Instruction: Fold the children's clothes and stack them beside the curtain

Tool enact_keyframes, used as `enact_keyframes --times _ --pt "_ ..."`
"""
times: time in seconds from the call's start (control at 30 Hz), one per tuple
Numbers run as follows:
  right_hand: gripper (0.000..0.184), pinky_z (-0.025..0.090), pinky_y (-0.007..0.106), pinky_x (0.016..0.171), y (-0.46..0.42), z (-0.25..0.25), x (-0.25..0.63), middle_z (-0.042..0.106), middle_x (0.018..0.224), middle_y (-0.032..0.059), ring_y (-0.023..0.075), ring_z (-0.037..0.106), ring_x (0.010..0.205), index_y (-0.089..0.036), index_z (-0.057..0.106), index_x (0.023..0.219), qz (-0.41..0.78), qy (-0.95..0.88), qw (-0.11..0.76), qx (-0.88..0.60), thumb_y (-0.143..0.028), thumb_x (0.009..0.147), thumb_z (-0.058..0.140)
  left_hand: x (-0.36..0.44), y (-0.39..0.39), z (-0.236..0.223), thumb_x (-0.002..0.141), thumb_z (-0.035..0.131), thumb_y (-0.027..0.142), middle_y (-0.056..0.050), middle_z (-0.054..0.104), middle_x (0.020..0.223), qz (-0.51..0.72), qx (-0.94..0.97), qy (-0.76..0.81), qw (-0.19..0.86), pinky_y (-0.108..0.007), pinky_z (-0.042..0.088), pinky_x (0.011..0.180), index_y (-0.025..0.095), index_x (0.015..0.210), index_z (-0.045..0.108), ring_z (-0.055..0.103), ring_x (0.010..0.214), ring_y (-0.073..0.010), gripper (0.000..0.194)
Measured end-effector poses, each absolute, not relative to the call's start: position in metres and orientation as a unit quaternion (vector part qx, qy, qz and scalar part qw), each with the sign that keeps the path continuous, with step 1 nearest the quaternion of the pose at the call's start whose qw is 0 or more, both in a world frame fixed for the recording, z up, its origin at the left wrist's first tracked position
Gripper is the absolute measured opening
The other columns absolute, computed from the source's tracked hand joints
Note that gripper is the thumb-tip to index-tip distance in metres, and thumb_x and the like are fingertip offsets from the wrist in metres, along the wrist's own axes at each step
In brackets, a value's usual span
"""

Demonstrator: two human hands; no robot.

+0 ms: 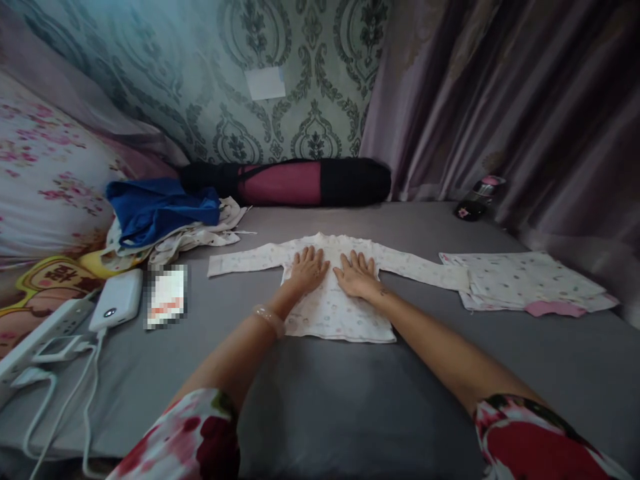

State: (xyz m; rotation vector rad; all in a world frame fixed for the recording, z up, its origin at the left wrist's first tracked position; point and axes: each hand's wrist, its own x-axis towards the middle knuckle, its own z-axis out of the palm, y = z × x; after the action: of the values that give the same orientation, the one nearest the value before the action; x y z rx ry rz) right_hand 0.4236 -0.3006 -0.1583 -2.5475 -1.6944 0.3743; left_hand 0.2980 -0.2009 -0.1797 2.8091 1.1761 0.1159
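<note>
A small white long-sleeved shirt [340, 323] with a faint print is spread on the grey bed sheet [320, 400], both sleeves stretched out sideways. My left hand [307, 268] lies flat on the left part of its chest, fingers slightly spread. On the right part of the chest rests my right hand [357, 273], also flat with fingers apart. The shirt's right sleeve end overlaps a folded stack of printed white clothes [530, 280], where a pink patch shows at the near edge.
Crumpled clothes with a blue garment [160, 207] lie at the left by a floral pillow [50, 160]. Nearer are a white power bank [117, 300], a power strip [47, 333] and cables. A black and pink bag [285, 183] lines the wall; a dark bottle [477, 199] stands by the curtain.
</note>
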Motion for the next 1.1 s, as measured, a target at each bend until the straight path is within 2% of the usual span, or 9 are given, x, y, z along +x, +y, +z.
enact_keyframes --times 0.17,0.47,0.67,0.9,0.97,1.1 --pt "0.063 0.01 0.056 0.112 -0.273 -0.165 0.441 0.016 0.157 0.0207 0.0351 0.013 0.144 -0.013 0.027 0.15 0.079 -0.544 0.064 -0.833 -0.048 0.097 0.022 0.316 -0.177 -0.182 0.097 0.021 0.05 -0.017 0.025 0.155 0.049 0.915 0.394 0.074 -0.057 0.018 0.112 0.015 0.148 0.028 0.02 0.143 -0.0353 0.063" --pt "0.058 0.011 0.055 0.112 -0.252 -0.181 0.45 0.026 0.154 0.0174 0.0314 0.019 0.142 -0.017 0.032 0.148 -0.002 -0.513 0.118 -0.85 -0.044 0.097 0.025 0.33 -0.165 -0.187 0.097 0.021 0.048 -0.015 0.034 0.152 0.094 0.901 0.423 0.016 -0.061 0.018 0.11 0.02 0.147 0.032 0.028 0.139 -0.0364 0.059" --pt "0.056 0.012 0.056 0.111 -0.255 -0.18 0.447 0.029 0.152 0.019 0.0318 0.021 0.141 -0.016 0.035 0.146 -0.023 -0.517 0.134 -0.845 -0.041 0.097 0.027 0.331 -0.166 -0.185 0.097 0.023 0.048 -0.015 0.034 0.152 0.085 0.9 0.427 0.011 -0.06 0.019 0.11 0.021 0.147 0.033 0.029 0.138 -0.0362 0.058" --pt "0.059 0.011 0.053 0.113 -0.278 -0.172 0.446 0.021 0.156 0.0175 0.0317 0.016 0.143 -0.016 0.033 0.147 0.018 -0.567 0.111 -0.816 -0.045 0.096 0.032 0.317 -0.186 -0.176 0.099 0.025 0.038 -0.02 0.04 0.145 0.124 0.91 0.395 -0.002 -0.043 0.031 0.107 0.011 0.135 0.045 0.039 0.132 -0.0293 0.049" --pt "0.058 0.011 0.051 0.113 -0.294 -0.173 0.441 0.019 0.157 0.0162 0.0307 0.016 0.143 -0.017 0.033 0.147 0.017 -0.594 0.107 -0.797 -0.045 0.097 0.03 0.306 -0.199 -0.177 0.099 0.026 0.04 -0.021 0.038 0.146 0.103 0.919 0.38 0.009 -0.043 0.029 0.109 0.011 0.137 0.042 0.038 0.133 -0.0293 0.051" --pt "0.058 0.009 0.049 0.114 -0.329 -0.172 0.427 0.02 0.157 0.0144 0.0294 0.017 0.144 -0.018 0.033 0.148 0.023 -0.634 0.096 -0.767 -0.046 0.098 0.027 0.277 -0.232 -0.175 0.099 0.024 0.044 -0.021 0.03 0.152 0.062 0.941 0.332 0.027 -0.046 0.019 0.114 0.009 0.144 0.032 0.025 0.142 -0.0287 0.057"
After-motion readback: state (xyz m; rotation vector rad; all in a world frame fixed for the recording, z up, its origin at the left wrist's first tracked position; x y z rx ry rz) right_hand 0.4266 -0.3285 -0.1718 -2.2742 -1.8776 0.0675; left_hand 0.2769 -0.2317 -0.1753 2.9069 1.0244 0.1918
